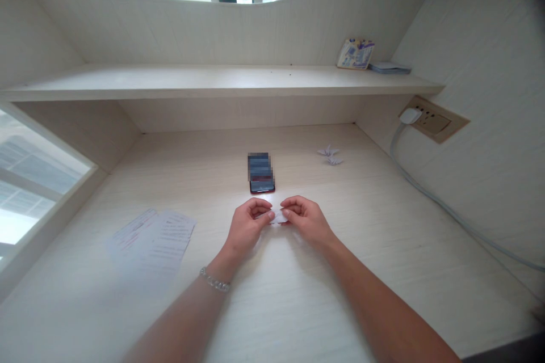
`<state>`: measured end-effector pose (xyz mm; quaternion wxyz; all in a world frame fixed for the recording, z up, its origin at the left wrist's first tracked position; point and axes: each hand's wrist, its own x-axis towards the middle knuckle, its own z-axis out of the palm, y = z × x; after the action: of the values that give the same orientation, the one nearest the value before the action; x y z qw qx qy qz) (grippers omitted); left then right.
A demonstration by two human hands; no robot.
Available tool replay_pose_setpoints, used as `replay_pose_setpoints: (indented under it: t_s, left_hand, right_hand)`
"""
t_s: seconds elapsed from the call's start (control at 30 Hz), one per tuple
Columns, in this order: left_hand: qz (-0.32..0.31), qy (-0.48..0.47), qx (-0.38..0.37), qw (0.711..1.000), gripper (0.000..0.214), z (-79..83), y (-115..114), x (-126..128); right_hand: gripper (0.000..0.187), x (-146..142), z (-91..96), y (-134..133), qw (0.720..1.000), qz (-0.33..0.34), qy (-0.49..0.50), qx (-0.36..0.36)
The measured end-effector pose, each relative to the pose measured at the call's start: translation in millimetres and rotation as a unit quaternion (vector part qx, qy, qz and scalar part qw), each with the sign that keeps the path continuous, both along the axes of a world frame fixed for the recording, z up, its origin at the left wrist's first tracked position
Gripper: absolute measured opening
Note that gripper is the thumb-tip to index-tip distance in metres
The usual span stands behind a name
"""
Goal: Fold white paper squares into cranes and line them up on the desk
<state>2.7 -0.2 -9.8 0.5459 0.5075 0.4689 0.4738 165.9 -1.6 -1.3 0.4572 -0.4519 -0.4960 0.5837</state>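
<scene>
A small piece of folded white paper (278, 217) is pinched between my two hands, low over the middle of the desk. My left hand (250, 221) grips its left side with thumb and fingertips, and a chain bracelet circles that wrist. On the right side, my right hand (307, 218) pinches it the same way. The fingers hide part of the paper, so its full shape cannot be made out. Just beyond my hands lies a smartphone (261, 173) with its screen lit and blurred. Two folded paper cranes (330, 152) sit farther back on the right.
Sheets with handwriting (168, 241) lie at the left on the desk (272, 306). A shelf (204, 76) runs across the back, bearing a small printed packet (355, 54) and a flat stack (389, 68). A charger (411, 116) in the wall socket trails a grey cable (451, 212) down the right.
</scene>
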Motion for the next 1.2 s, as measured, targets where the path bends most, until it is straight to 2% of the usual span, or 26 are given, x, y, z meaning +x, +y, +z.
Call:
replay_pose_setpoints:
  t_s: [0.13, 0.37, 0.6, 0.83, 1.0, 1.2]
  left_hand:
    - [-0.006, 0.008, 0.011, 1.000, 0.018, -1.4, 0, 0]
    - [-0.026, 0.080, 0.059, 0.995, 0.011, 1.9, -5, 4]
    - [-0.039, 0.105, 0.078, 0.991, 0.009, 7.9, -8, 5]
    - [-0.018, 0.053, 0.039, 0.998, 0.013, 8.2, -4, 3]
    - [-0.005, 0.031, 0.024, 0.999, 0.014, 6.1, -2, 2]
    - [-0.033, 0.050, 0.031, 0.998, 0.012, 6.4, -4, 2]
  right_hand:
    - [0.025, 2, 0.3, 2, 1.000, 0.005, 0.004, -0.017]
    - [0.017, 2, 3.8, -3, 0.985, -0.006, -0.155, 0.075]
    - [0.008, 1, 8.7, -6, 0.967, 0.007, -0.230, 0.108]
    - [0.017, 8, 1.6, 3, 0.987, 0.020, -0.157, 0.037]
    - [0.020, 8, 1.0, 5, 0.998, 0.011, -0.057, 0.004]
    - [0.017, 3, 2.8, -1, 0.995, 0.025, -0.087, 0.037]
